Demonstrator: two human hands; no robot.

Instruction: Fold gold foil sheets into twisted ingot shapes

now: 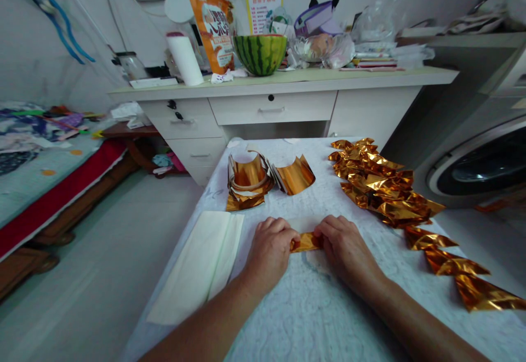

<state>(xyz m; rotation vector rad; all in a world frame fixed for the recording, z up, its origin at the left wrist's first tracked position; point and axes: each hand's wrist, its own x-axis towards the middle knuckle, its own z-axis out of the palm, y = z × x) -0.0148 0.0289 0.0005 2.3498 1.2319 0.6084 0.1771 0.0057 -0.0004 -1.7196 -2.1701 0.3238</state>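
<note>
A: Where's the piece being worked on?

B: The gold foil piece (306,242) is between the two hands, low over the cloth-covered table (283,318). The left hand (269,247) is closed on one end and the right hand (345,244) on the other, fingers curled over both

A: How would you expect it to handle?

B: Very light, I'd say, and thin enough to crease at a touch. The shiny face looks a bit slippery, and it could tear if it's pulled hard. The ends are the place to hold, with a soft pinch; squeezing the middle would probably crush it

A: And the counts?

B: One foil piece in the hands. Beyond them are two curled groups of gold sheets, a bigger one (250,176) on the left and a smaller one (296,176) beside it. I can't count the sheets in either

A: The white stuff?

B: One spread of white paper (193,269), left of the left hand; its layers I can't number

A: What about the right side?

B: A heap of twisted foil pieces (382,187), overlapping too much to count, with three more pieces (452,262) trailing from its near end
</note>
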